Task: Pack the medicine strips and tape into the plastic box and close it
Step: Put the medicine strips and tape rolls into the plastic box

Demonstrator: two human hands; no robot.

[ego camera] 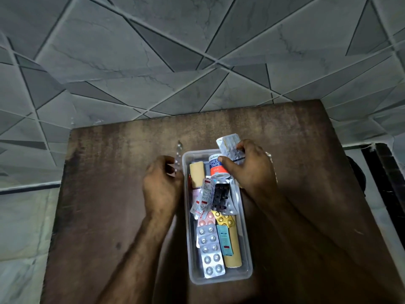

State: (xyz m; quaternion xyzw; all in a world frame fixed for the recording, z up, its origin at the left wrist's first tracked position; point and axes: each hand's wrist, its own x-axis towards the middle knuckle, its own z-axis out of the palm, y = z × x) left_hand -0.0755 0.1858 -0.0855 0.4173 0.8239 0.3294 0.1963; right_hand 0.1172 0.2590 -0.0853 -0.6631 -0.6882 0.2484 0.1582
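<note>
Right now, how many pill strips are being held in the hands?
2. The left hand holds a silver strip just left of the plastic box; the right hand holds a pale strip above the tape roll. Many more lie in the box, some hidden.

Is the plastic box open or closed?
Open. The plastic box has no lid on, so the medicine strips and adhesive tape inside show.

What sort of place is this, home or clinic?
Probably a home, though not certain: a worn wooden table against a grey geometric-tiled wall, with a household-style plastic box of mixed medicine strips.
</note>
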